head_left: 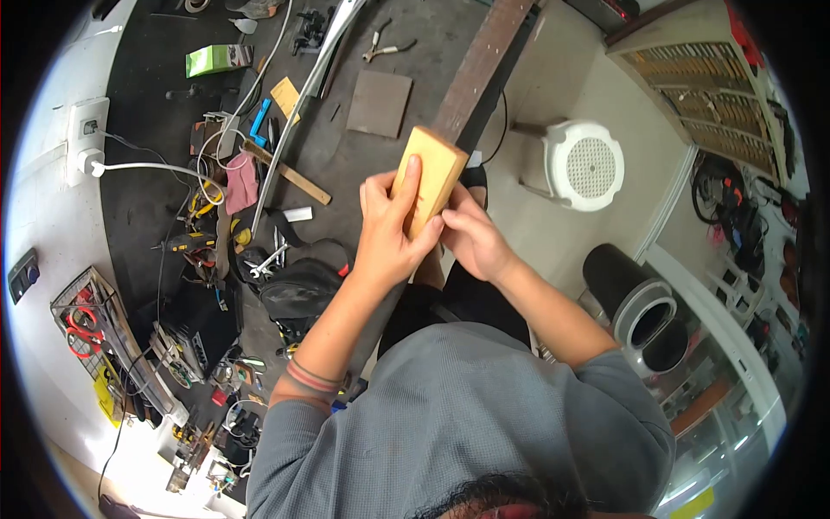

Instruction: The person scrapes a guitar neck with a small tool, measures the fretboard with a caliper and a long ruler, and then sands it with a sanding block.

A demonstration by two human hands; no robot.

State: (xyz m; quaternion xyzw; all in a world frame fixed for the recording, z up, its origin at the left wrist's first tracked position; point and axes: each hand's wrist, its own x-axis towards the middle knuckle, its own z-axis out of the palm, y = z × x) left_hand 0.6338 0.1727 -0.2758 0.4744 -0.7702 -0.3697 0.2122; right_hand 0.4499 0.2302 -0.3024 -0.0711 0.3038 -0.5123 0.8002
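A yellowish rectangular wooden block point(432, 177) with small dark marks on one face is held between my two hands, tilted over the edge of the dark bench. My left hand point(389, 221) wraps its left side, with one finger laid flat along the top face and the thumb across the near end. At the near right edge, my right hand point(474, 232) grips the block, its thumb close to the left thumb and its other fingers partly hidden. Beyond the block, overlapping its far end in this view, runs a dark brown wooden beam point(475, 73).
On the dark bench lie a square brown board point(379, 104), pliers point(386, 47), a hammer point(290, 173), a long metal strip point(285, 138) and a black bag point(303, 290). A white plastic stool point(586, 164) and a black cylindrical bin point(618, 281) stand to the right.
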